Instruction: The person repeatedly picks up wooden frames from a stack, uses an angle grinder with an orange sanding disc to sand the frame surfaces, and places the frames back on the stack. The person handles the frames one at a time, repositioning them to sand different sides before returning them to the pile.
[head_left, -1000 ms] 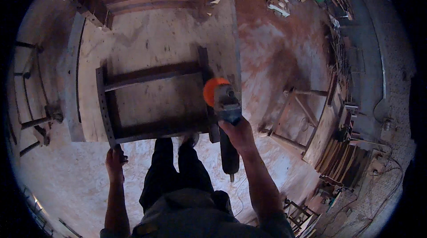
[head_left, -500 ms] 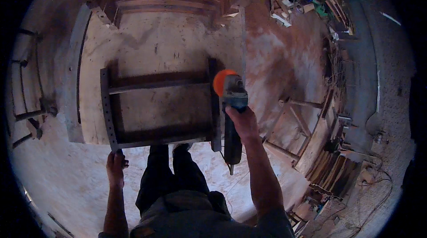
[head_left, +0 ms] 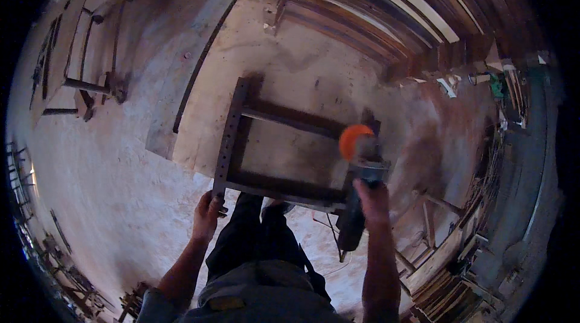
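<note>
A dark metal frame (head_left: 232, 142) with perforated side rails lies on a pale board on the floor. My left hand (head_left: 208, 214) grips its near left corner. My right hand (head_left: 371, 199) holds an angle grinder (head_left: 362, 169) with an orange disc (head_left: 355, 140), hovering over the frame's right rail. The grinder's dark body and cable hang below my right hand. My legs in dark trousers stand at the frame's near edge.
Long wooden boards and mouldings (head_left: 386, 15) are stacked at the back. A grey beam (head_left: 193, 63) lies to the frame's left. Metal bars (head_left: 84, 87) sit at far left. Wooden frames and stacked timber (head_left: 447, 262) crowd the right side. Dusty floor all round.
The view has swung and tilted, so the frame now sits skewed in the picture. My left hand has reached the frame's near left corner. The grinder stays over the right rail.
</note>
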Motion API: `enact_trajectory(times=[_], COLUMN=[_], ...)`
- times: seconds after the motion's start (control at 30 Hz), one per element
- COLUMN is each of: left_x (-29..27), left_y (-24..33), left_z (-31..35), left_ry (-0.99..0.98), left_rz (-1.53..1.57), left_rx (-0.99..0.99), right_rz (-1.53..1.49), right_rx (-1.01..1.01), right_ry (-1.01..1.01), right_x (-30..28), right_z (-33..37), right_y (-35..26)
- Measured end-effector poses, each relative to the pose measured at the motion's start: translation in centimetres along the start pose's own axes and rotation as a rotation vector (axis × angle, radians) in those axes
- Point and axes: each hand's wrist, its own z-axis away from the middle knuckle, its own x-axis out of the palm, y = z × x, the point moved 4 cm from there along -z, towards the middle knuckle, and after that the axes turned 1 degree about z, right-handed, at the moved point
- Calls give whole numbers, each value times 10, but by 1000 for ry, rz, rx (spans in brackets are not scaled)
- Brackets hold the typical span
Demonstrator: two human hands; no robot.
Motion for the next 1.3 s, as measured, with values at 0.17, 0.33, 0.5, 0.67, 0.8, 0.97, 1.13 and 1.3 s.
enact_trajectory(times=[0.17,0.33,0.5,0.67,0.8,0.97,1.13,1.3], left_x=[-5,0,2,-5,-6,-39,-70,-79], left_y=[-6,5,10,-10,-3,-44,-81,-96], left_z=[11,21,24,17,25,32,47,62], left_ry=[-13,-27,-14,-74,-40,139,251,335], left_rz=[60,59,93,104,251,282,213,58], left_rx=[-20,-46,-65,3,-34,-111,-212,-125], right_rz=[153,92,163,152,235,229,321,299], right_rx=[-244,-323,-380,-270,-279,-355,-437,-454], right_ry=[-185,-366,-349,-287,-275,-536,-607,-569], right_x=[83,141,163,153,133,135,151,145], right_z=[9,0,-7,-15,4,55,90,93], right_y=[-64,-104,-117,-113,-108,-74,-54,-44])
